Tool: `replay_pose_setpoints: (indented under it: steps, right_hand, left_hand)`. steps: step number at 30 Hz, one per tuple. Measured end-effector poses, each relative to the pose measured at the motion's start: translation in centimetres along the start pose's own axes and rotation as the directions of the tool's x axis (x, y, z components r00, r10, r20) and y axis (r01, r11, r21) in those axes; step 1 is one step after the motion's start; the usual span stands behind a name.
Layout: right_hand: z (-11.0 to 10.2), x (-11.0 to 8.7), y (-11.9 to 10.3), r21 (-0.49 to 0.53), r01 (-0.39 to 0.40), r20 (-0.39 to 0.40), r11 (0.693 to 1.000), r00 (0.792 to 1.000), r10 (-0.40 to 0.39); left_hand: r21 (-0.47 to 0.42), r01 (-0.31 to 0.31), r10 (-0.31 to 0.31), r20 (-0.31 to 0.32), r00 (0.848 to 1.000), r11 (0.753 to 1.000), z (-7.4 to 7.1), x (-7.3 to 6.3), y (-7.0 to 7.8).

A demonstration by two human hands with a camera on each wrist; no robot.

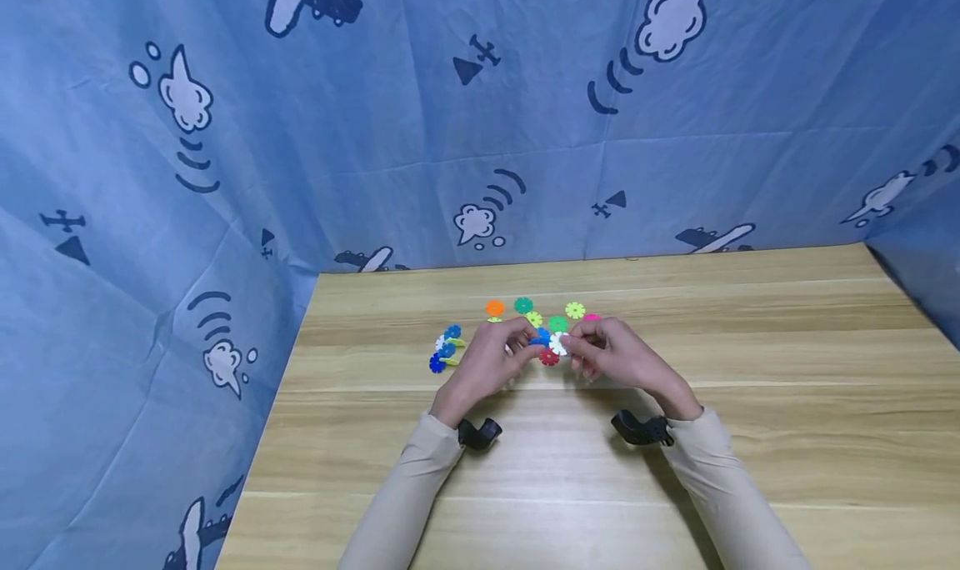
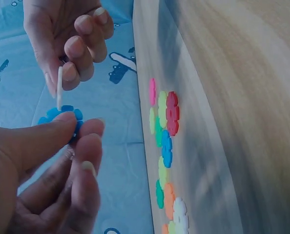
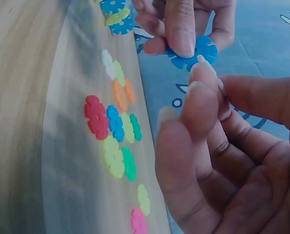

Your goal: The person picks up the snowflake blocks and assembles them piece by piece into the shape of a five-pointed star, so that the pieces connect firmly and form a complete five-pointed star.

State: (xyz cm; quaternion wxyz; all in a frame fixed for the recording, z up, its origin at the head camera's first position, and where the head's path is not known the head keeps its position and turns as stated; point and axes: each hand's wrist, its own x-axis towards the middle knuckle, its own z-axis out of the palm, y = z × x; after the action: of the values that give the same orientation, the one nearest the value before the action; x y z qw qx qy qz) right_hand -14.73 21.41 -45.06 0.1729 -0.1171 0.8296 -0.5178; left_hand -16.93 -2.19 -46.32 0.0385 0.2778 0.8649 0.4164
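My left hand (image 1: pixel 491 357) pinches a blue notched plastic disc (image 2: pixel 52 114) between thumb and fingers. In my right hand (image 1: pixel 618 353) a white notched disc (image 1: pixel 557 344) is pinched, seen edge-on in the left wrist view. The white disc stands crosswise at the blue disc's rim; whether their slots interlock I cannot tell. Both hands hold the discs above the table, over several loose discs. Among these are a red disc (image 3: pixel 96 117), a second blue disc (image 3: pixel 115 123) and a green disc (image 3: pixel 129 163). My right fingers partly hide the white disc in the right wrist view.
Left of my left hand lies a joined chain of blue, white and yellow discs (image 1: pixel 446 350). An orange disc (image 1: pixel 494 307), a dark green disc (image 1: pixel 523 305) and a yellow disc (image 1: pixel 575 310) lie farther back on the wooden table (image 1: pixel 787 370). Blue printed cloth (image 1: pixel 420 137) hangs behind.
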Motion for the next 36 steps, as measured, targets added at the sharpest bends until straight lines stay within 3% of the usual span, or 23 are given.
replay_pose_setpoints:
  steps: [8, 13, 20, 25, 29, 36]
  right_hand:
    - [-0.2, -0.2, -0.4, 0.020, 0.040, 0.024, 0.999, 0.999, -0.041]
    - [-0.3, -0.4, -0.6, 0.015, 0.085, 0.033, 0.996, 0.996, -0.086]
    - [-0.1, -0.6, -1.1, 0.000, 0.138, 0.011, 0.990, 0.990, -0.138]
    - [0.5, -0.7, -1.9, -0.036, 0.150, -0.055, 0.988, 0.987, -0.151]
    - [0.8, -0.7, -2.3, -0.031, 0.164, -0.092, 0.986, 0.982, -0.167]
    - [0.9, -0.6, -2.3, 0.018, 0.174, -0.061, 0.985, 0.983, -0.173]
  left_hand:
    - [-0.046, -0.094, 0.093, -0.030, 0.995, 0.995, -0.4, 0.0, 0.1]
    - [-0.025, -0.143, 0.142, -0.051, 0.989, 0.989, -0.6, -0.2, 0.3]
    - [0.133, -0.279, 0.293, -0.102, 0.951, 0.951, -1.0, -0.6, 0.6]
    - [0.226, -0.325, 0.361, -0.145, 0.921, 0.918, -1.3, -0.8, 1.0]
    - [0.260, -0.346, 0.393, -0.156, 0.906, 0.901, -1.4, -0.9, 1.3]
    - [0.211, -0.352, 0.386, -0.149, 0.911, 0.912, -1.9, -1.0, 1.3]
